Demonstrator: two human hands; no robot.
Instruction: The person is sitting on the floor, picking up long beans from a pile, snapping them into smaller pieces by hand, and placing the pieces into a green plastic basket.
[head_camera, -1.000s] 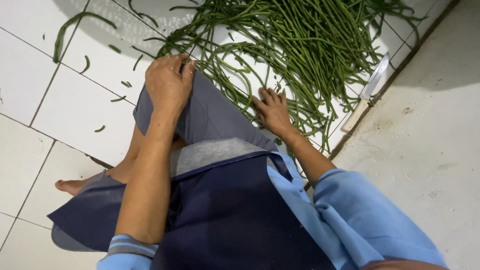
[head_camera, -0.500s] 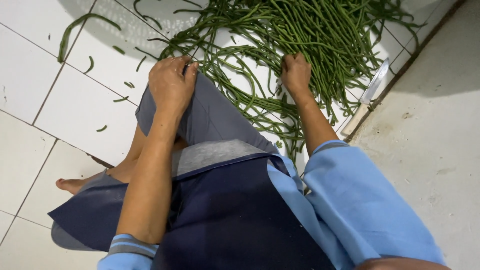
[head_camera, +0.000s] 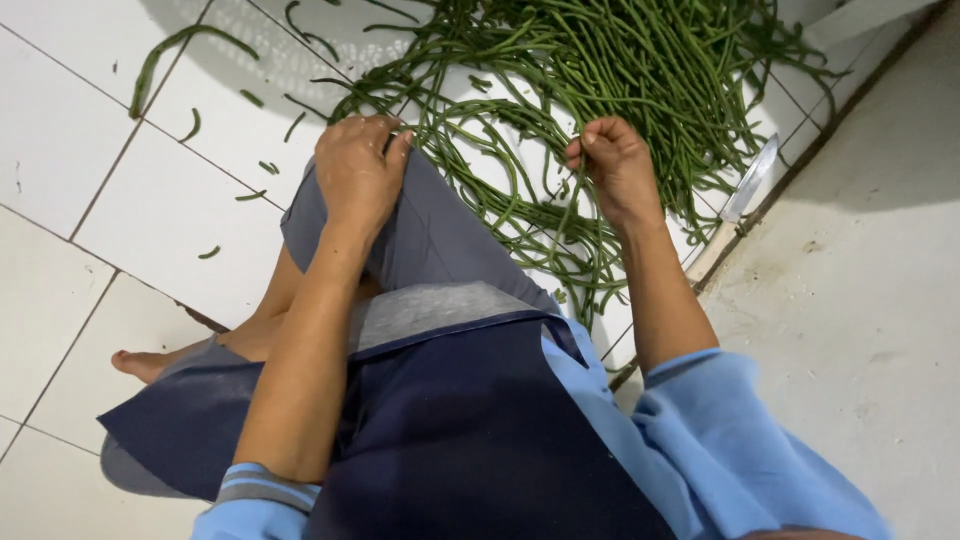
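where the right hand (head_camera: 618, 170) pinches shut on one long bean (head_camera: 570, 215), the pod hangs limp below the fingers, long axis pointing down toward the lap; it looks light, flexible and snappable, best gripped near an end. the left hand (head_camera: 358, 172) rests closed on the knee (head_camera: 420, 225), beside the bean pile (head_camera: 620, 70).

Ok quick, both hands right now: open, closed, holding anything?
Left hand: closed, fingers curled on the grey-clad knee, pinching long green bean pods.
Right hand: closed, pinching one thin long green bean pod lifted from the pile.
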